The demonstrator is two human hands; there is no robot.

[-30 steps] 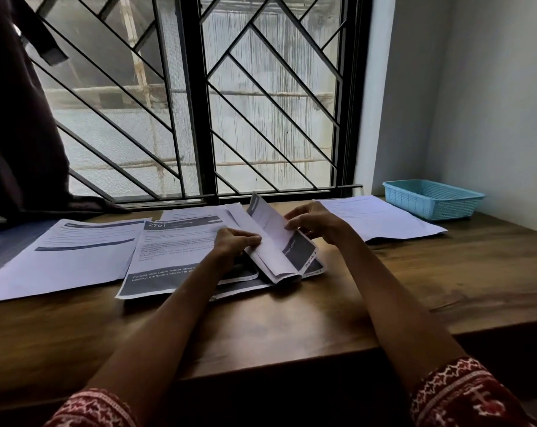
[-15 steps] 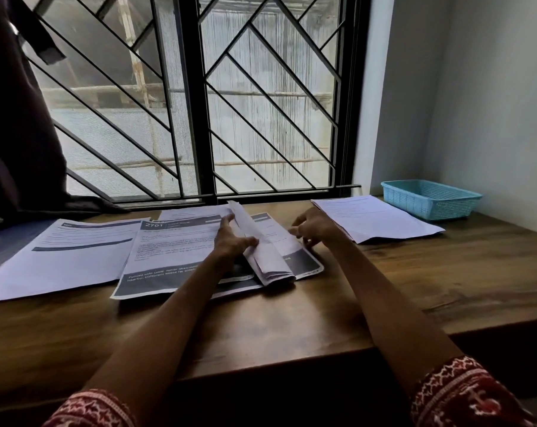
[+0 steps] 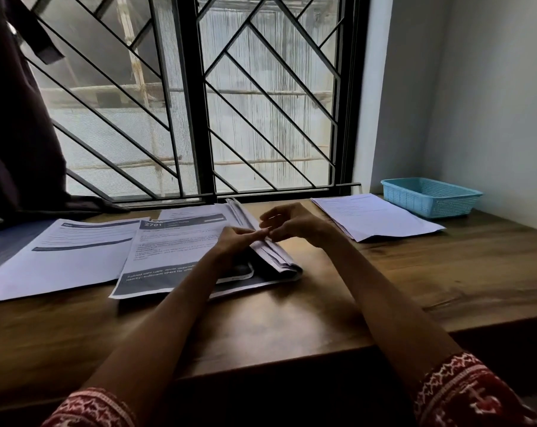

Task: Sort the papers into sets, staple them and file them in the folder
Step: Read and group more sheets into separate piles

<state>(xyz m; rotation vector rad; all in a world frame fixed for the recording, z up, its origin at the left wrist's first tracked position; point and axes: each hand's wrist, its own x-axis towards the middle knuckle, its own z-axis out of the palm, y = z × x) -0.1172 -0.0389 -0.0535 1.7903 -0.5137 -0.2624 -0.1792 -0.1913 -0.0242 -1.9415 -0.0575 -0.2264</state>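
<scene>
My left hand (image 3: 235,241) presses curled fingers on a folded-over bundle of papers (image 3: 272,255) at the middle of the wooden counter (image 3: 292,318), the fingertips pinning the turned-back sheets near their ridge. The bundle is white with dark grey bands, its pages doubled over so that the loose edges fan toward the window (image 3: 199,97). It lies on a printed sheet headed "2701" (image 3: 168,251), and I see another white sheet (image 3: 63,257) just left of that, overlapped at its right edge. My right hand (image 3: 292,224) hovers just beyond the bundle's ridge, fingers loosely curled, thumb and forefinger close together near my left fingertips; I cannot tell whether they pinch a page edge. Both forearms reach in from the near edge, patterned red sleeves (image 3: 470,396) at the elbows. A separate stack of white papers (image 3: 375,217) rests to the right, near a blue plastic basket (image 3: 430,197) by the wall.
</scene>
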